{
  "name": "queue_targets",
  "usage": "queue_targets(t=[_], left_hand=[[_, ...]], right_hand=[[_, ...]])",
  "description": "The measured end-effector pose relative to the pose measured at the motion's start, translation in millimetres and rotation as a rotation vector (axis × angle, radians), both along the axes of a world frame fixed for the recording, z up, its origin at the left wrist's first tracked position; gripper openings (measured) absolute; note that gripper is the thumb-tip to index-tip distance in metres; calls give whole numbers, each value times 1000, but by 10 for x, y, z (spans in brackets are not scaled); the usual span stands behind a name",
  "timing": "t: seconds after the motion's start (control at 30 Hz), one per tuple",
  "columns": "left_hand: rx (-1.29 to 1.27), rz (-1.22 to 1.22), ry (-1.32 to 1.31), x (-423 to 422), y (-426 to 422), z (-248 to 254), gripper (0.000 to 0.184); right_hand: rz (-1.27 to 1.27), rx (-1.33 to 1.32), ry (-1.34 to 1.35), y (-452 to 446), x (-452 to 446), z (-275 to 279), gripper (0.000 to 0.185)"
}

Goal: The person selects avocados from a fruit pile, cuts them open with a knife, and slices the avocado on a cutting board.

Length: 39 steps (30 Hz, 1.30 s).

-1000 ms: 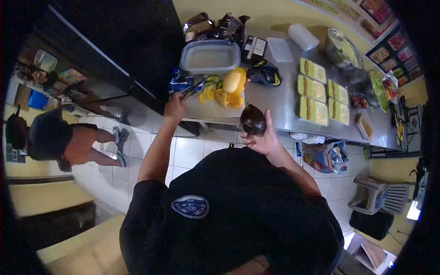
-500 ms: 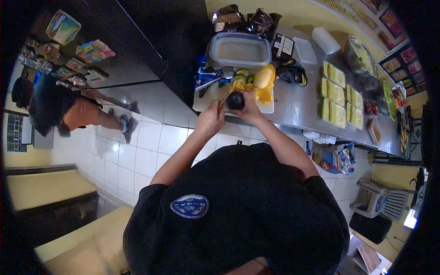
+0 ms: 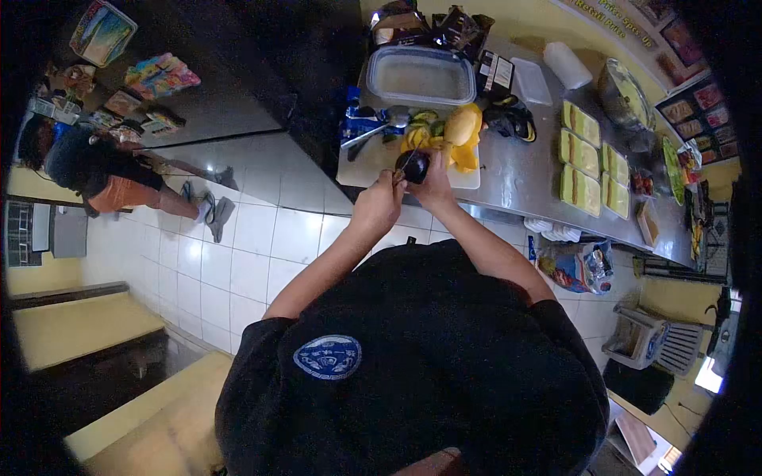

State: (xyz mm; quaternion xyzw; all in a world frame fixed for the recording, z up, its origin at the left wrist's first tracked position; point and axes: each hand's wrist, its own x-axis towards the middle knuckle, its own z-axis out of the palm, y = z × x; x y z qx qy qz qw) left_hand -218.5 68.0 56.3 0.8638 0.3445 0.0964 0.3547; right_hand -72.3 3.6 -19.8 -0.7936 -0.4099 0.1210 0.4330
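- Dark fruit [image 3: 414, 167], upper middle of the frame: round and glossy, held at the near edge of the white chopping board [image 3: 361, 170]. Judged from its look, it should be light enough for one hand, with smooth skin that may slip if wet and flesh that may bruise under hard pressure.
- Best hold, by judgement: a cupped palm around the side away from the blade, fingertips kept below the cutting line.
- Right hand [image 3: 434, 190]: grasps the fruit, cupping it from the right side.
- Left hand [image 3: 379, 208]: closed on the handle of a knife [image 3: 402, 170], whose blade runs up across the fruit's face. At this size, whether the skin is broken cannot be told.
- Beyond the fruit: yellow pieces [image 3: 415, 139], and a larger yellow fruit [image 3: 463, 124] just to their right.
- Farther out: a clear plastic tub [image 3: 421, 100] at the top of the frame, and filled trays [image 3: 579, 151] at upper right.
- Change: one second earlier the hands were well apart, the left at the board's left end; now they meet at the fruit. Half a second earlier the blade stood at the fruit's left edge; now it lies farther across.
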Motion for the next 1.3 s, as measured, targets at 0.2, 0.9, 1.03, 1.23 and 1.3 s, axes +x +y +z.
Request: queue_targets(t=[0.2,0.9,1.03,1.23,1.3], left_hand=[[28,0,49,41,-20,-6,32],[-33,-217,-24,-47,135,-67,34],[-58,-199,69,-105,43,554,28],[-16,-184,5,-161,-126,752,30],[-31,-151,-23,-73,-192,756,29]], right_hand=[[17,-9,-25,-33,-34,1,83],[256,54,531,-222,206,392,77],[107,279,500,-265,227,770,70],[48,291,546,-243,207,1073,59],[-83,521,1101,-191,1,1119,51]])
